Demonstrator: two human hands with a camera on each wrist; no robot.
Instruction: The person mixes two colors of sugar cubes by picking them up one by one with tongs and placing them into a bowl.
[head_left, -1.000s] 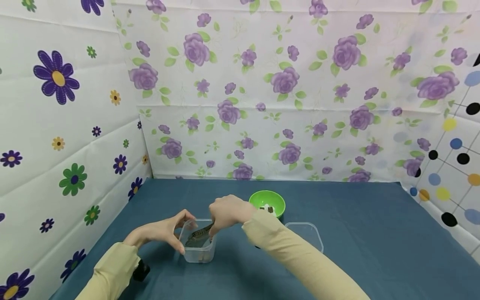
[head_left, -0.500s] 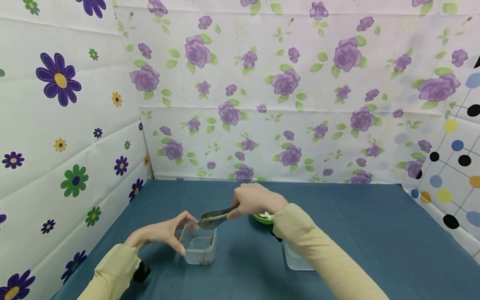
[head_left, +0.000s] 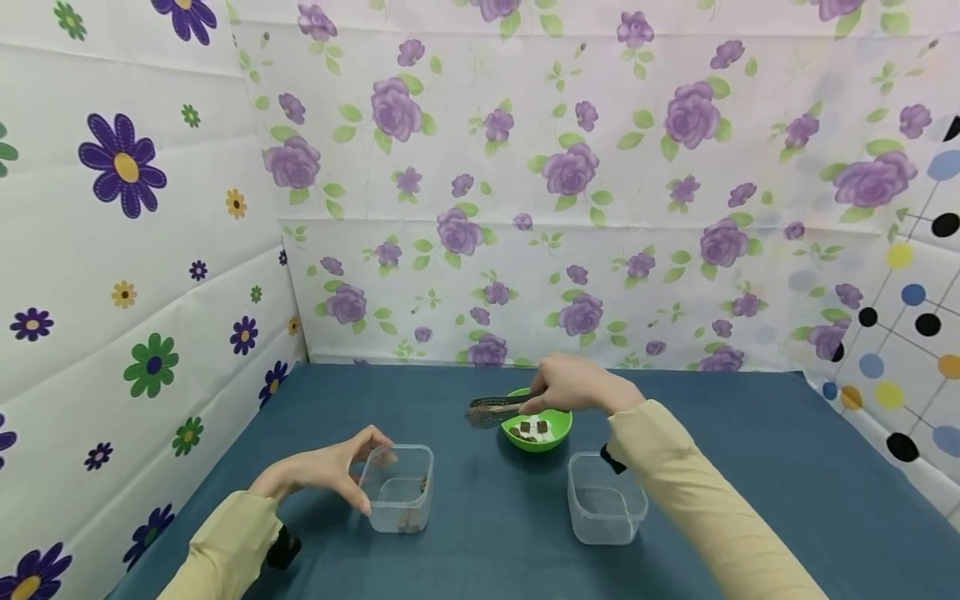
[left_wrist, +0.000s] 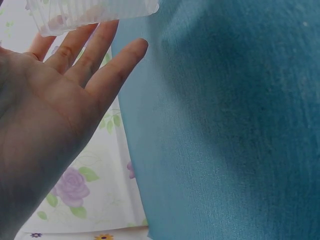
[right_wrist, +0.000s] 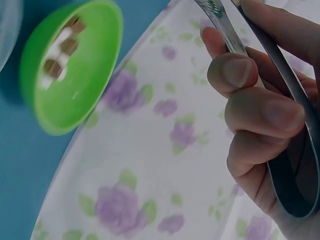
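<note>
My left hand [head_left: 330,471] grips a clear square plastic container [head_left: 408,518] at its left side, thumb near the front corner and fingers toward the back. A few small brown bits show inside, by its right wall. In the left wrist view, the fingertips [left_wrist: 107,30] touch the container's wall [left_wrist: 100,12]. My right hand [head_left: 573,385] holds metal food tongs [head_left: 495,408] pointing left, above and beside a green bowl [head_left: 562,429]. Brown cubes [head_left: 542,427] and white pieces lie in that bowl. The right wrist view shows the tongs' bent end [right_wrist: 295,205] within the palm; their tips leave the frame.
A second clear plastic container [head_left: 607,529] stands on the right, under the right forearm. A dark blue cloth [head_left: 495,542] covers the table. Floral sheets [head_left: 480,167] hang behind it and at both sides.
My right hand has lifted the tongs out of the left container and carried them right, over to the green bowl. The left hand has stayed on its container.
</note>
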